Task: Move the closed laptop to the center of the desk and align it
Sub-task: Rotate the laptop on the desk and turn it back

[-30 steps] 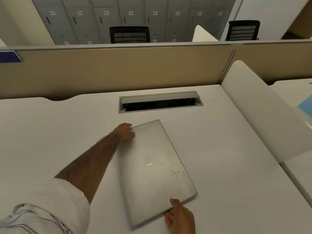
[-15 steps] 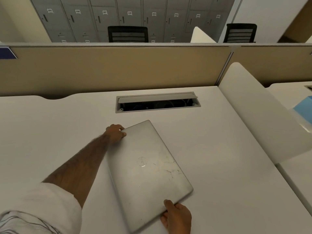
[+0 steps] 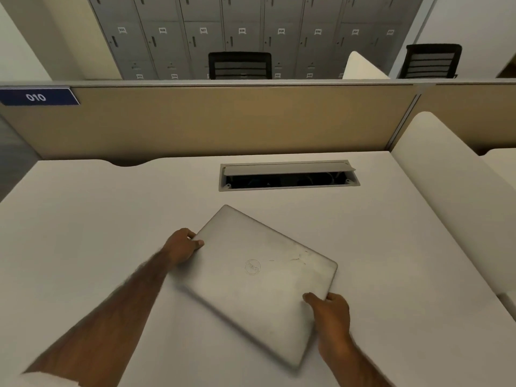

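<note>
A closed silver laptop (image 3: 259, 277) lies skewed on the white desk (image 3: 97, 233), one corner pointing toward the cable slot. Its lid shows a round logo and some scratches. My left hand (image 3: 183, 245) grips its upper left edge, thumb on the lid. My right hand (image 3: 329, 311) holds the right near edge, thumb on top and fingers around the side. The laptop's near left edge is blurred.
An open cable slot (image 3: 289, 175) with a grey flap sits in the desk behind the laptop. A tan partition (image 3: 223, 121) closes the back. A white curved divider (image 3: 446, 191) bounds the right side. Black chairs (image 3: 240, 65) and grey lockers stand beyond.
The laptop has turned clockwise from nearly lengthwise to a diagonal lie. My left hand slid down its left edge; my right hand moved up and right along with the corner.
</note>
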Demonstrator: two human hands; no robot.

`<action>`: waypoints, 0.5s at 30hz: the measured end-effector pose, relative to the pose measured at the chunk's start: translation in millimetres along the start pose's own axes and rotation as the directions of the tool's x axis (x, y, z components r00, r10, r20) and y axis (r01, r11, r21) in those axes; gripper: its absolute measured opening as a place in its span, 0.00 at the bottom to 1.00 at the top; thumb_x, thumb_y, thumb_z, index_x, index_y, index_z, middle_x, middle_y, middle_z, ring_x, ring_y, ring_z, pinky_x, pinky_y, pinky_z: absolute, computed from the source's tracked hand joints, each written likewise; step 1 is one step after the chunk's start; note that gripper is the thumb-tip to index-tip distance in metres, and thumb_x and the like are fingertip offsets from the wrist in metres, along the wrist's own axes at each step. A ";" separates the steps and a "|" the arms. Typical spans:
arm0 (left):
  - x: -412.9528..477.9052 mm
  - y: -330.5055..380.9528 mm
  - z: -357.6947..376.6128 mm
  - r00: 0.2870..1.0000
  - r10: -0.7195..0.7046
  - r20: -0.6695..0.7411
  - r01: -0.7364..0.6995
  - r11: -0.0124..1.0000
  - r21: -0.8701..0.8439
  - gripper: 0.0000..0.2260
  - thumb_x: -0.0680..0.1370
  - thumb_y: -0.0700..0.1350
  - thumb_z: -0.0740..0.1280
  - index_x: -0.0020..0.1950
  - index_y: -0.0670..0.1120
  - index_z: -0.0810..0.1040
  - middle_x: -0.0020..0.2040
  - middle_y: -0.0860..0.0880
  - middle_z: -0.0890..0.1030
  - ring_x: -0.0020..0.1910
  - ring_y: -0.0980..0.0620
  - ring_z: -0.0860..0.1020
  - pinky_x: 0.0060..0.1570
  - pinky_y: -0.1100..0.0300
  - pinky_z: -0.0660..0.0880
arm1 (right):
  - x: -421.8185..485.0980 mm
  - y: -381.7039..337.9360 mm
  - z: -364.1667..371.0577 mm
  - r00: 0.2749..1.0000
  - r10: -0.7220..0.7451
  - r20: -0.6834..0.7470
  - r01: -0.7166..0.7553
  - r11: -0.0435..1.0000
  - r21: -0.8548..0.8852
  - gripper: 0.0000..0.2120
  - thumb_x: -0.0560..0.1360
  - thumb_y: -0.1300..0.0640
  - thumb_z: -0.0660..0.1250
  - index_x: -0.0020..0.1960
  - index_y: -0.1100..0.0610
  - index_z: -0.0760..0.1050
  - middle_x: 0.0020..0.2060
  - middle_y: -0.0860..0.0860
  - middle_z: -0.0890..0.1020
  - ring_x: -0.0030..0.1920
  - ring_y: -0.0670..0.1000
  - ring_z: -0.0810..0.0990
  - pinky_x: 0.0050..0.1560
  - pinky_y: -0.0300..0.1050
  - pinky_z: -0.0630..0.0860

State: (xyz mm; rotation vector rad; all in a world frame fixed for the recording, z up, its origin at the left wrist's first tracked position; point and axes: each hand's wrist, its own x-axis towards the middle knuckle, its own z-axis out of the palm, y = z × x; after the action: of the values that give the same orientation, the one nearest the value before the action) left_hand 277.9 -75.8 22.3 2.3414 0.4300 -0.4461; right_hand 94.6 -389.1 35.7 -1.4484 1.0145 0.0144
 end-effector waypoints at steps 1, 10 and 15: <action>-3.2 -5.1 -0.8 1.000 -0.009 -0.015 0.009 1.000 -0.018 0.12 0.76 0.49 0.72 0.54 0.43 0.78 0.53 0.44 0.80 0.48 0.46 0.76 0.48 0.56 0.71 | 7.9 -5.1 1.8 1.000 -0.013 0.017 0.013 0.999 -0.038 0.13 0.68 0.64 0.76 0.51 0.67 0.82 0.46 0.64 0.86 0.45 0.64 0.86 0.46 0.57 0.83; -29.4 -29.8 7.1 0.988 -0.091 -0.124 0.076 0.990 -0.117 0.10 0.75 0.49 0.73 0.48 0.45 0.76 0.49 0.44 0.81 0.47 0.44 0.78 0.46 0.54 0.73 | 60.0 -50.8 14.1 0.989 -0.081 0.123 0.110 0.961 -0.252 0.19 0.63 0.57 0.80 0.50 0.65 0.83 0.46 0.62 0.87 0.46 0.64 0.87 0.52 0.66 0.83; -41.3 -28.1 17.3 0.976 -0.111 -0.187 0.089 0.989 -0.121 0.11 0.75 0.49 0.73 0.49 0.44 0.77 0.51 0.44 0.82 0.49 0.42 0.79 0.50 0.52 0.76 | 79.3 -65.3 19.3 0.983 -0.105 0.152 0.149 0.937 -0.315 0.19 0.62 0.56 0.81 0.49 0.65 0.84 0.46 0.62 0.87 0.46 0.64 0.87 0.52 0.65 0.83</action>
State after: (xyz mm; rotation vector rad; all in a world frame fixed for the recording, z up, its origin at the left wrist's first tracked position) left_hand 226.1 -75.6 11.8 2.2695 0.6508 -0.2347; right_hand 190.6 -430.2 38.7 -1.7884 0.8327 0.1907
